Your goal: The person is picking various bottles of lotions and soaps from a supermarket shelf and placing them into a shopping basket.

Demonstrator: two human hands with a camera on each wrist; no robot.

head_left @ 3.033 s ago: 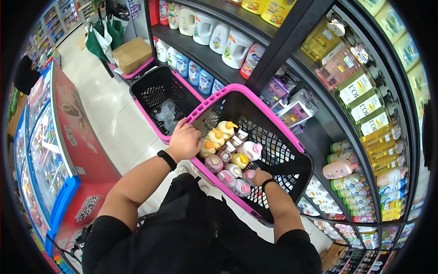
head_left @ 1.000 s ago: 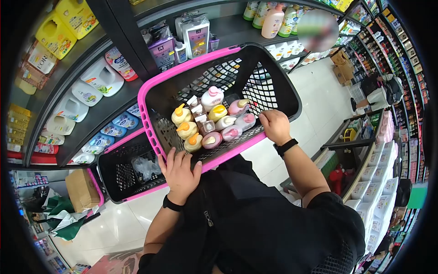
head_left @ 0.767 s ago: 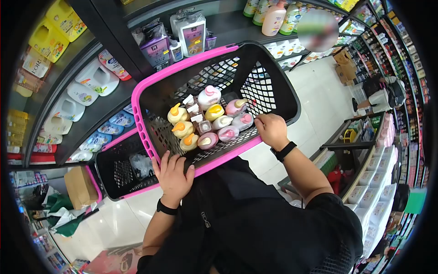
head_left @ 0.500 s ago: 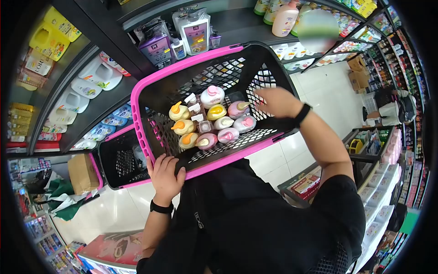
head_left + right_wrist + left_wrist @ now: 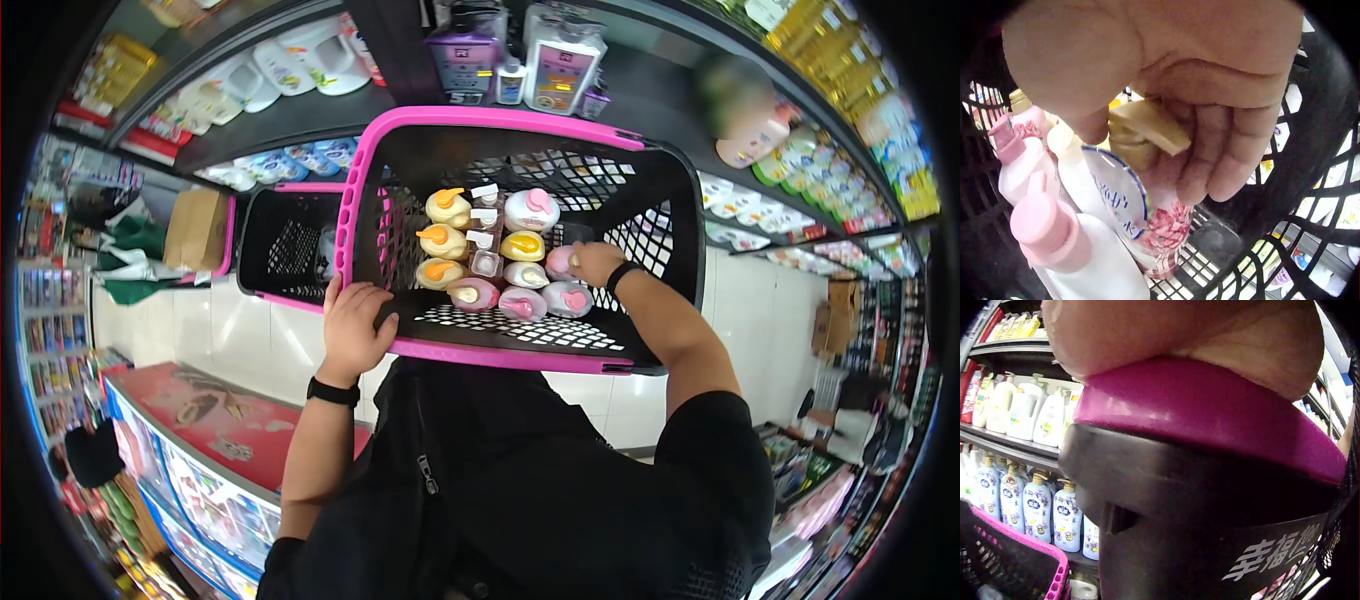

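In the head view a black basket with a pink rim [image 5: 520, 356] holds several pump bottles, some with orange pumps [image 5: 440, 238], others with pink or white tops. The left hand [image 5: 358, 325] rests on the rim at the basket's near left corner; in the left wrist view its palm [image 5: 1191, 344] lies over the pink rim [image 5: 1210, 406]. Inside the right part of the basket, the right hand [image 5: 600, 265] grips the top of a pink bottle [image 5: 559, 262]. The right wrist view shows the hand's fingers [image 5: 1241, 144] curled round its gold pump [image 5: 1147, 128], above the flowered body [image 5: 1169, 228].
A second black basket [image 5: 285, 240] stands to the left, with a cardboard box [image 5: 196, 230] beyond it. Shelves of bottles run along the far side. A red-topped freezer [image 5: 215, 420] stands at lower left. Tiled floor [image 5: 240, 335] shows between the freezer and the baskets.
The right hand has moved from the near rim, over the basket's right part, down to the pink bottle. The left hand remains at the rim's corner. The head view has turned.
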